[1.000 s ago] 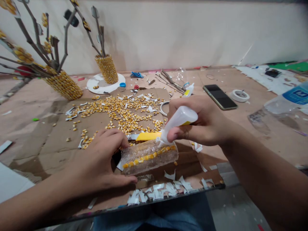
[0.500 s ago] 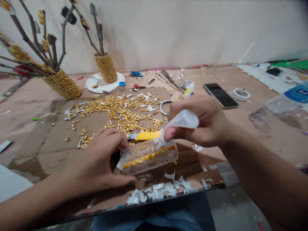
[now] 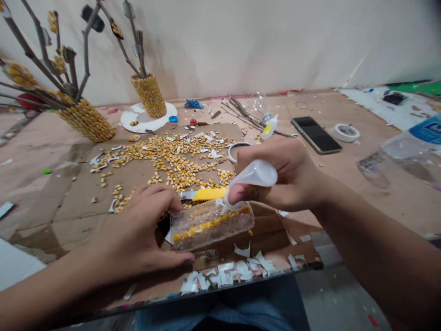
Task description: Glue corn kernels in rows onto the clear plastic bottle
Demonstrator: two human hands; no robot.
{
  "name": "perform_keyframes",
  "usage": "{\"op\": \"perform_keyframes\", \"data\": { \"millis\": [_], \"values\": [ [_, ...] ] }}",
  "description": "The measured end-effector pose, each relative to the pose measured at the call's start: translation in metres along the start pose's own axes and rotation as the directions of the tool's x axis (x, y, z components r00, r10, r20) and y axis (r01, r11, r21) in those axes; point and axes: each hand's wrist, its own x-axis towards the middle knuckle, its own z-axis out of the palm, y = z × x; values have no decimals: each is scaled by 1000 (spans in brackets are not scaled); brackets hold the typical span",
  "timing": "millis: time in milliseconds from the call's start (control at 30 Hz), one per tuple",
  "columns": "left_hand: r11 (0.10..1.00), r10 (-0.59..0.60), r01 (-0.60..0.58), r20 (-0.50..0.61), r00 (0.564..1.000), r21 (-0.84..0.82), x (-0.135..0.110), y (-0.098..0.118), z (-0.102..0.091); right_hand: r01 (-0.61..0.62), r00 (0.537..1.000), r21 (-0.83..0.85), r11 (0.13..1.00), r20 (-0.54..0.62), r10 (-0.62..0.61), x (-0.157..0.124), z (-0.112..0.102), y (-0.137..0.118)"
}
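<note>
A clear plastic block (image 3: pixel 225 231) lies tilted on the cardboard, with a single row of yellow corn kernels (image 3: pixel 206 225) along it. My left hand (image 3: pixel 138 230) grips its left end, fingertips on the far side and thumb at the near side. Squeezed in my right hand (image 3: pixel 289 174) is a whitish glue bottle (image 3: pixel 262 173), tipped nozzle-down at the block's upper right part. Whether the nozzle touches the kernels I cannot tell. Just behind the block lies a yellow utility knife (image 3: pixel 208 195) with its blade out, partly hidden by the bottle.
Loose corn kernels (image 3: pixel 172 161) spread behind my hands. Two kernel-covered pots (image 3: pixel 86 120) with twigs stand at the back left. On the right are a phone (image 3: pixel 316 134), a tape roll (image 3: pixel 345 132) and a plastic bottle (image 3: pixel 409 147). Paper scraps (image 3: pixel 223 276) line the front edge.
My right hand and the glue bottle have shifted slightly left along the kernel row. My left hand keeps its hold on the block; the view has moved a little.
</note>
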Motion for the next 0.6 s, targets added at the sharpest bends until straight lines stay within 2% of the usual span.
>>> {"op": "perform_keyframes", "data": {
  "millis": [100, 267, 500, 600],
  "values": [
    [1000, 24, -24, -3, 1000, 9, 1, -6, 2, 88, 995, 30, 996, -43, -87, 0, -1, 1],
    [998, 48, -49, 29, 998, 28, 2, -12, 2, 98, 990, 8, 995, -105, -97, -1, -2, -3],
    [1000, -5, 4, 12, 1000, 23, 1, 0, -1, 49, 993, -68, 996, -101, -56, -1, -2, -7],
    [1000, 14, -14, 14, 1000, 18, 1, -3, 0, -27, 999, -82, 996, -47, 23, -1, -3, -7]
  ]
}}
